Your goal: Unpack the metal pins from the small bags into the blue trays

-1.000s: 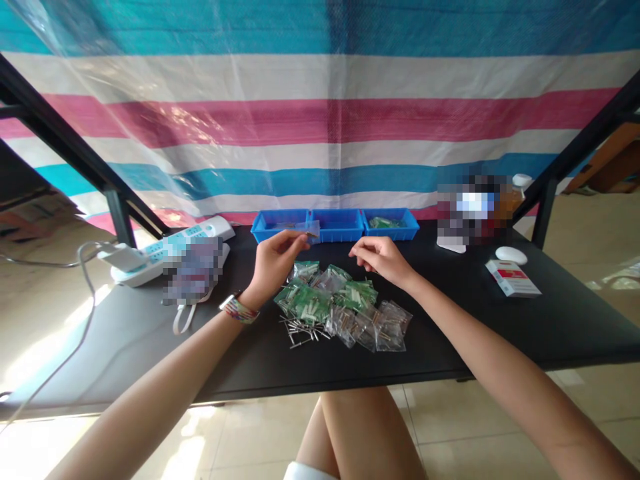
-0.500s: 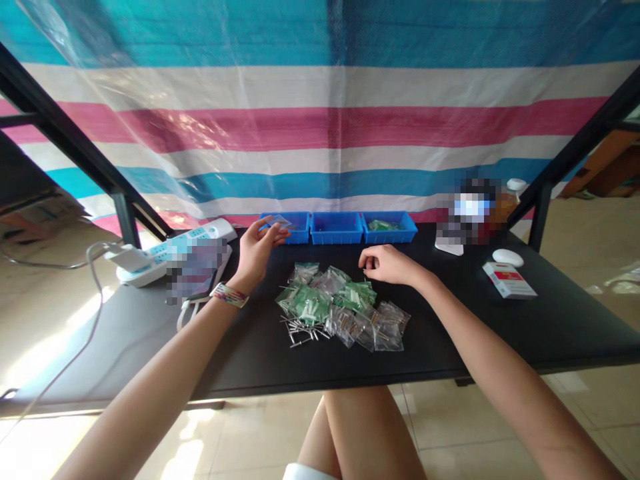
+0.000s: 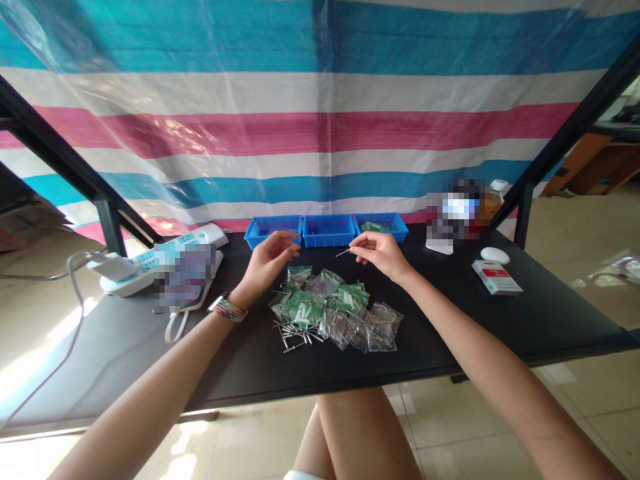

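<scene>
My right hand [image 3: 379,253] pinches a thin metal pin [image 3: 343,253] between thumb and fingers, holding it above the far side of a pile of small clear bags [image 3: 334,309]. My left hand [image 3: 269,259] hovers beside that pile with fingers curled and pressed together; what they hold, if anything, is too small to make out. Loose metal pins [image 3: 295,333] lie at the pile's near left corner. Three blue trays [image 3: 326,231] stand in a row just behind both hands.
A white power strip [image 3: 150,261] with a cable lies at the left on the black table [image 3: 550,313]. At the right are a small white-and-red box [image 3: 496,277], a white oval object [image 3: 495,255] and a bottle [image 3: 493,199]. A striped tarp hangs behind.
My left hand came back from the left blue tray toward the pile, without the small bag it held. My right hand rose and now shows a pin in its pinch.
</scene>
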A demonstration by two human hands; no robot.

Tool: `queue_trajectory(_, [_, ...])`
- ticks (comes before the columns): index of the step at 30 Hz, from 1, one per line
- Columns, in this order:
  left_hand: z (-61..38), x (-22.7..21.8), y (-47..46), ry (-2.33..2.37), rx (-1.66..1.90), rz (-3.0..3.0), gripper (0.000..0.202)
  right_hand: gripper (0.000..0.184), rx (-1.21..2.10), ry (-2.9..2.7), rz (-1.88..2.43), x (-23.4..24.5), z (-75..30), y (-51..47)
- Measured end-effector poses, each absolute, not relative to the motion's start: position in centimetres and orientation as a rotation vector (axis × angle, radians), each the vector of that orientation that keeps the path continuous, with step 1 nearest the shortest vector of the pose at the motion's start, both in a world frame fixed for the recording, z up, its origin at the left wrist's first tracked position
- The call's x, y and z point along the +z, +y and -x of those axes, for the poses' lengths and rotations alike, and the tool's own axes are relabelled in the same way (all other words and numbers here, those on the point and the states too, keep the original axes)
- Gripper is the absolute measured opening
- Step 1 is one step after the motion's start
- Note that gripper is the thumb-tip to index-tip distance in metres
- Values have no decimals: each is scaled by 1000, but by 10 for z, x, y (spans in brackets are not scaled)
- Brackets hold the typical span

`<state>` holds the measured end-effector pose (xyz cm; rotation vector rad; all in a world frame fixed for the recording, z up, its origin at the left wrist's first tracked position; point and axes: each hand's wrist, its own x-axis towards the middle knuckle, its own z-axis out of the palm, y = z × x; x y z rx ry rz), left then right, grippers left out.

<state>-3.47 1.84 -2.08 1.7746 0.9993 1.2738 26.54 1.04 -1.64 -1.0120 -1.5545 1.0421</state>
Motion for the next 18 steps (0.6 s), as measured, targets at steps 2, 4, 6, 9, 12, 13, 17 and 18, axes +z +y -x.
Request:
queue_trajectory(2, [25, -18, 9, 957, 1158, -1910, 36, 31, 1162, -1438, 954, -18, -256, 6])
queue_trajectory(4, [17, -16, 1, 940, 1081, -2009, 33, 36, 1234, -1390, 920, -21, -247, 1])
queue_trajectory(6, [12, -14, -4, 922, 1057, -2079, 27, 38, 1276, -1386, 908, -23, -239, -2])
queue_trajectory(9, [10, -12, -6, 923, 1057, -2143, 23, 39, 1307, -1401, 887, -26, -232, -5])
queue_trajectory(12, [11, -11, -7, 930, 1059, -2163, 20, 39, 1327, -1407, 876, -26, -229, -5])
queue_trajectory(13, [11, -11, -7, 933, 1063, -2164, 19, 39, 1334, -1411, 874, -26, -228, -6])
queue_trajectory(17, [8, -13, -9, 963, 1088, -2154, 13, 39, 1359, -1414, 845, -26, -226, -8])
queue_trajectory(18, [8, -13, -9, 970, 1092, -2151, 12, 39, 1362, -1410, 837, -26, -225, -9])
